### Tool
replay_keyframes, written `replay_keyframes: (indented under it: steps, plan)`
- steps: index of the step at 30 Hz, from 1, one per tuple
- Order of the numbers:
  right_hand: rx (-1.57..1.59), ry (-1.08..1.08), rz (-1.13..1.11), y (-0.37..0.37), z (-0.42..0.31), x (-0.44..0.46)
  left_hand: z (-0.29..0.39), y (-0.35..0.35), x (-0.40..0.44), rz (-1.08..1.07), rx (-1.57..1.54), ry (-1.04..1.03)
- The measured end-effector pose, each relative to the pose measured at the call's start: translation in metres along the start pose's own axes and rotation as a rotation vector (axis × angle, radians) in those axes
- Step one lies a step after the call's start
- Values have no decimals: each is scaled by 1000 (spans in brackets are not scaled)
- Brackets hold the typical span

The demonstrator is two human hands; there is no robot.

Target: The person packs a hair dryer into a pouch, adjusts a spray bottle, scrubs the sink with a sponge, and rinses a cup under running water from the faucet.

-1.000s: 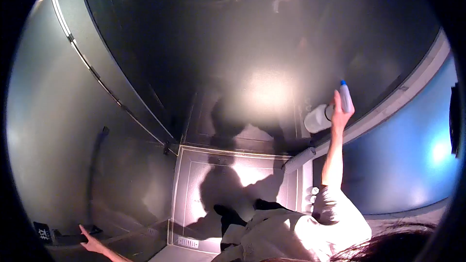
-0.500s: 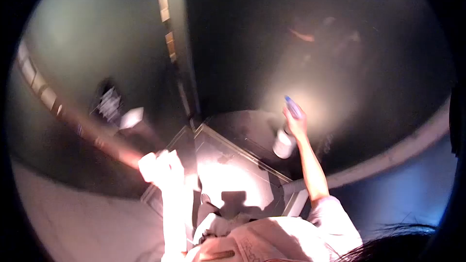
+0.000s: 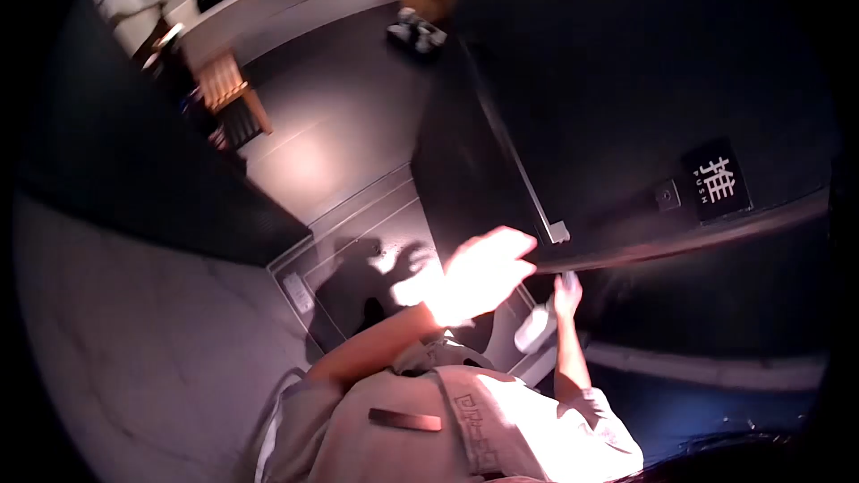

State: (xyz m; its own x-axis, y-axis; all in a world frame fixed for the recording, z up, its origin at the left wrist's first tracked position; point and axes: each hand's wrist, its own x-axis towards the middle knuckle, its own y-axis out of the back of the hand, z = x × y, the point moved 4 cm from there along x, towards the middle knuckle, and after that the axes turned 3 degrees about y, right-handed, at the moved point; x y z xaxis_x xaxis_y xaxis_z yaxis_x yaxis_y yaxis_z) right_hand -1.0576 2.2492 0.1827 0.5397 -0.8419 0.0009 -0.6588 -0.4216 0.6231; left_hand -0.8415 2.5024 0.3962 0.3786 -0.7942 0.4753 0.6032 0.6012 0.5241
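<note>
bottle point(image 3: 535, 328): smooth plastic | stool point(image 3: 222, 80): wood | shirt point(image 3: 385, 456): matt cloth

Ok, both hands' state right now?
Left hand: looks open; glare hides whether it's empty.
Right hand: closed, holding a white bottle.

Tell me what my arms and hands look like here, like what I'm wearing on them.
Your sleeves are short and pale: the left sleeve looks greyish in shade, the right sleeve brighter under the light. Below them both forearms are bare. No gloves show on the left hand or right hand, but glare and blur hide small details.
</note>
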Motion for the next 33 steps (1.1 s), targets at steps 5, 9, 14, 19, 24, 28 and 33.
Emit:
replay_keyframes:
  steps: [5,9,14,19,24,28,33]
  plan:
    - [-369,-188,99,-23,39,65,-154,79,-149,148,363,307]
    - [-346,-596,469,33,48,10,-235,134,-299,161,273,850]
    - [-423,-692,692,71,86,-31,-265,145,-409,446,159,1253]
    - [-459,-629,595,1,99,-76,-299,130,-522,616,-266,1493]
    - [-494,-45,249,-156,107,-63,-329,152,-551,507,-236,1779]
    - [105,57,-28,-271,-61,-5,-415,201,-454,347,-356,1573]
    - [-3,384,-30,-381,-217,96,-531,274,-211,216,-229,1121]
